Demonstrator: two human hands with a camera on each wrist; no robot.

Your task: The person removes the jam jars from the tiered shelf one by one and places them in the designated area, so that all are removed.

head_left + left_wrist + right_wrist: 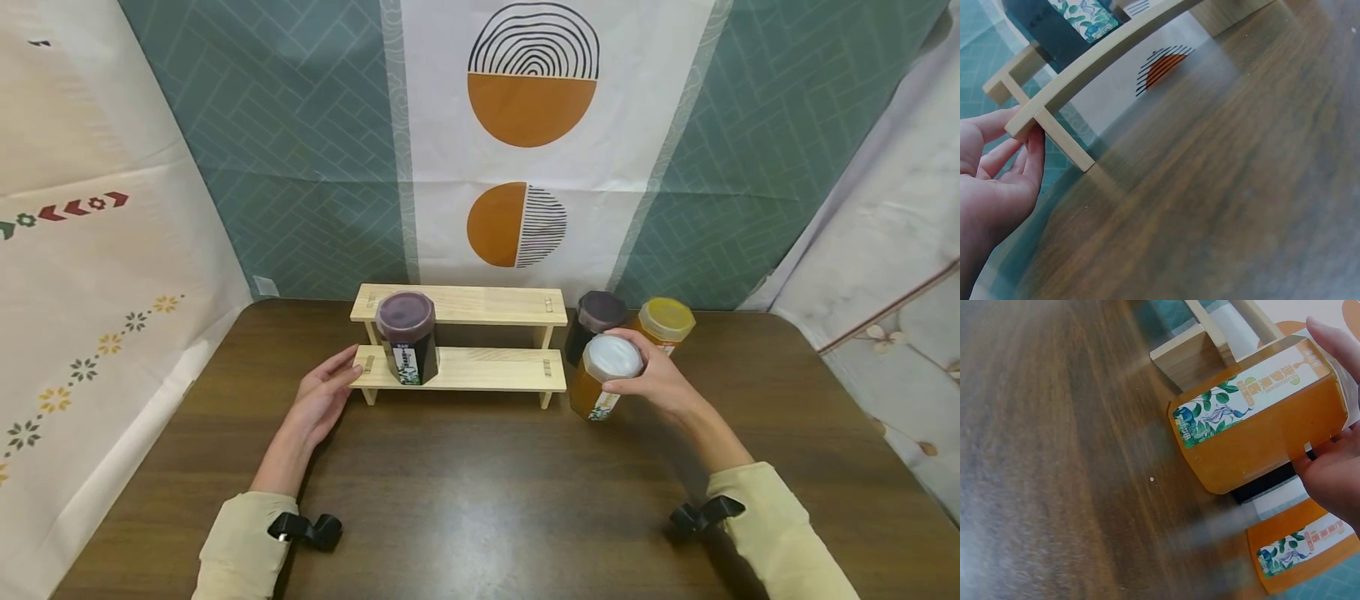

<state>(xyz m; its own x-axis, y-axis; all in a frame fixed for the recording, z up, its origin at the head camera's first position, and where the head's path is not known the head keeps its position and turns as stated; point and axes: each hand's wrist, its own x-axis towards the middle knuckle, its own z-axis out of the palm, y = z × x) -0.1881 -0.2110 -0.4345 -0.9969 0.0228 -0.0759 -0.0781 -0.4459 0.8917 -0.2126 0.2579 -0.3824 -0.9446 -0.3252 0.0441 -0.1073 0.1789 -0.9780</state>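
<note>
Four jars in view, and we hold one: our right hand [651, 377] grips the amber honey jar [600, 379] w/ a white lid, fingers curled round its top, at the right end of the wooden two-step rack [461, 346], on the brown table [480, 483]. Its white label strip [1250, 400] has green leaves & orange script, too small to read. Just behind it, far right: a dark jar [596, 321] & a yellow-lidded jar [663, 323]. Our left hand [324, 398] lies relaxed, fingertips touching the rack's left end. A dark purple-lidded jar [407, 337] stands on the lower step, label illegible.
</note>
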